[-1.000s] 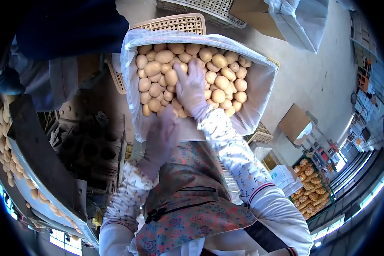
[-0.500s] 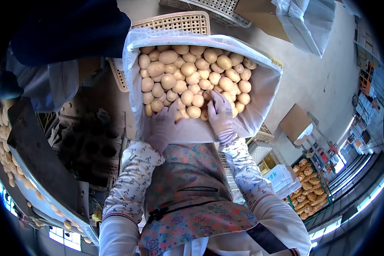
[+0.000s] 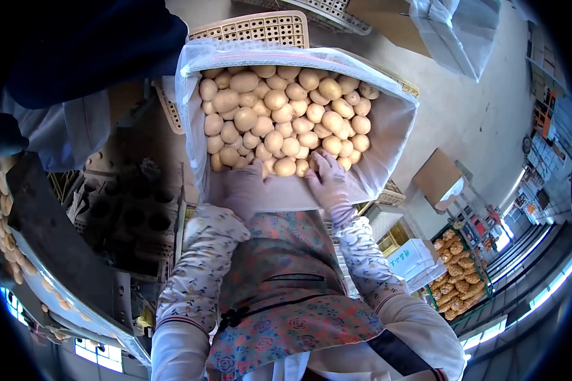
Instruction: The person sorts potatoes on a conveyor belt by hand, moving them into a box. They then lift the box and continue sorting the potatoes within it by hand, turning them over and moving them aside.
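Many round tan potatoes [image 3: 275, 100] fill a box lined with a white translucent liner [image 3: 388, 120]. My gloved left hand [image 3: 243, 185] lies at the near left edge of the potatoes, its fingertips pointing down and hard to make out. To its right, my gloved right hand [image 3: 328, 180] touches the potatoes along the near edge, with its fingers apart. Both hands are inside the near wall of the box. Floral sleeves cover my forearms, and a flowered apron is below the box.
A co-worker in dark clothing [image 3: 102, 51] stands at upper left. A conveyor [image 3: 57, 235] with potatoes curves along the left. Behind the box is a perforated crate [image 3: 254, 28]. At right are a cardboard box [image 3: 437, 178], a white carton [image 3: 412, 260] and netted bags of potatoes [image 3: 457, 273].
My left hand has drawn slightly back towards the near wall. My right hand has moved a little nearer to me, and its fingers have left the gap deeper among the potatoes.
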`<state>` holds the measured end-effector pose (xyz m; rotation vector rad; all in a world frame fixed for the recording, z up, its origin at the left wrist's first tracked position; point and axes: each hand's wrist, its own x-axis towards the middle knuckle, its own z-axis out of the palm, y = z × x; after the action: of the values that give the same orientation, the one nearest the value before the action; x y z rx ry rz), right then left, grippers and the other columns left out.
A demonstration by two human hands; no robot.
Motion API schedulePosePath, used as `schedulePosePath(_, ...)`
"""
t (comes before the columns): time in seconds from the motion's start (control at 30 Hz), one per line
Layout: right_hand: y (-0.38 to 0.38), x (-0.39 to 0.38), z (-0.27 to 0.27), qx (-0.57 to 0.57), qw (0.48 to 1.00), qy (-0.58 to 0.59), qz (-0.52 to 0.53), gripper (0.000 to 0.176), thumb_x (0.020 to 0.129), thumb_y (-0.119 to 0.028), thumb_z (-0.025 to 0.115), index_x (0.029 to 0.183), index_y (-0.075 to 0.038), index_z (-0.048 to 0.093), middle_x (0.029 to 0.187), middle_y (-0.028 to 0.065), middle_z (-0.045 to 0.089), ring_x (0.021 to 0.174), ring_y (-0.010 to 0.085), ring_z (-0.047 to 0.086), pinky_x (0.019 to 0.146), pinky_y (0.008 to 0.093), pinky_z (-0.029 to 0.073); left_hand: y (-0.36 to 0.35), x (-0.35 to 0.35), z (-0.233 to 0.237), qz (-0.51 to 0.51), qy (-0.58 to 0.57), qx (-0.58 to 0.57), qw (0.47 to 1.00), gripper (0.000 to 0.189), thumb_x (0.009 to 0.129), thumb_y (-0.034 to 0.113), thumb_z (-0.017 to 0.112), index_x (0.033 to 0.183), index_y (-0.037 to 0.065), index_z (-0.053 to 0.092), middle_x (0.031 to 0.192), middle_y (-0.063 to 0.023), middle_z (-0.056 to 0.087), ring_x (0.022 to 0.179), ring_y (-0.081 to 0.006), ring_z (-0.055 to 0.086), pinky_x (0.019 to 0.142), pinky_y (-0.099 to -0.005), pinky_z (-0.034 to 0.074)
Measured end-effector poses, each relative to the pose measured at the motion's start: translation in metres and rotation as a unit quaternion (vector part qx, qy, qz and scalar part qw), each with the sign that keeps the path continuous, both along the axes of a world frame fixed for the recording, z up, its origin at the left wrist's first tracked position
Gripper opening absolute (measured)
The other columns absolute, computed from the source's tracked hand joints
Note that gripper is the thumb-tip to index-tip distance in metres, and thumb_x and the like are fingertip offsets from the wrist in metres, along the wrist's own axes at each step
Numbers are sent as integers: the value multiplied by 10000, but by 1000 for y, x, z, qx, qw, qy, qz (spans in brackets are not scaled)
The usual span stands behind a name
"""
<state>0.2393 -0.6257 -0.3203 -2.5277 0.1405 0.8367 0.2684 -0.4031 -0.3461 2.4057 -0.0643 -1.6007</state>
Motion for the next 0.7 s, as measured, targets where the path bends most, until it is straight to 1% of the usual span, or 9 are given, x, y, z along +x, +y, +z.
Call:
schedulePosePath(0.03, -8, 1, 0, 12, 999, 31, -15, 509, 862, -274, 677, 1311, -50, 587, 1376, 250, 521, 1269, 412, 491, 1058, 497, 399, -8, 2, 2, -19, 35, -14, 999, 410, 902, 461, 636, 1108, 110, 582, 1098, -125, 697, 885, -310, 709, 762, -448, 530)
schedulePosePath(0.13, 4, 0, 4, 9, 1000, 0, -28, 503, 859, -275, 680, 1303, -57, 590, 1334, 241, 545, 1254, 423, 498, 1052, 486, 401, -12, -3, 18, 77, -8, -145, 986, 367, 899, 398, 647, 1097, 94, 589, 998, -109, 705, 855, -316, 698, 748, -461, 520)
schedulePosePath(0.23, 30, 0, 17, -45, 997, -8, 63, 535, 826, -294, 698, 1310, -90, 595, 1384, 257, 482, 1324, 457, 416, 1095, 524, 359, -9, -25, 28, 63, -200, -225, 951, 279, 904, 329, 659, 1024, 84, 602, 859, -108, 684, 790, -337, 673, 742, -479, 508)
schedulePosePath(0.33, 28, -8, 22, 20, 998, -11, 60, 562, 802, -282, 748, 1306, -79, 607, 1454, 222, 452, 1390, 470, 349, 1136, 544, 316, 4, -32, 40, 158, -201, -303, 918, 211, 905, 246, 686, 1025, 78, 640, 873, -150, 697, 757, -341, 675, 728, -450, 532)
schedulePosePath(0.4, 15, -17, 32, 72, 995, -29, 60, 574, 802, -284, 756, 1305, -55, 601, 1423, 197, 492, 1374, 430, 391, 1128, 508, 335, 18, -23, 87, 286, -100, -278, 911, 170, 880, 179, 717, 942, 37, 648, 765, -143, 667, 653, -290, 650, 656, -385, 532)
schedulePosePath(0.47, -3, -22, 50, 149, 987, -20, 51, 585, 803, -286, 760, 1304, -34, 594, 1385, 184, 529, 1340, 390, 443, 1115, 475, 356, 40, -46, 96, 303, -105, -284, 903, 209, 886, 242, 718, 909, 47, 645, 723, -120, 654, 611, -266, 633, 589, -402, 506)
schedulePosePath(0.57, -15, -26, 78, 120, 988, -12, 96, 615, 806, -338, 755, 1309, -24, 592, 1312, 167, 567, 1249, 346, 503, 1089, 485, 373, 61, -77, 107, 409, -56, -256, 874, 254, 909, 295, 714, 875, 50, 658, 680, -85, 652, 557, -200, 610, 522, -367, 478)
schedulePosePath(0.63, -16, -31, 75, 91, 988, -23, 126, 603, 803, -318, 733, 1317, -37, 587, 1287, 160, 571, 1217, 337, 512, 1071, 475, 383, 70, -84, 96, 518, 42, -206, 829, 300, 927, 339, 701, 860, 48, 669, 665, -62, 654, 537, -154, 598, 495, -321, 457)
schedulePosePath(0.7, -11, -34, 72, 52, 987, -28, 147, 606, 795, -311, 724, 1319, -40, 586, 1278, 157, 574, 1223, 335, 511, 1072, 474, 379, 79, -86, 81, 626, 186, -128, 746, 372, 944, 404, 680, 847, 45, 677, 658, -39, 654, 529, -115, 589, 476, -274, 433)
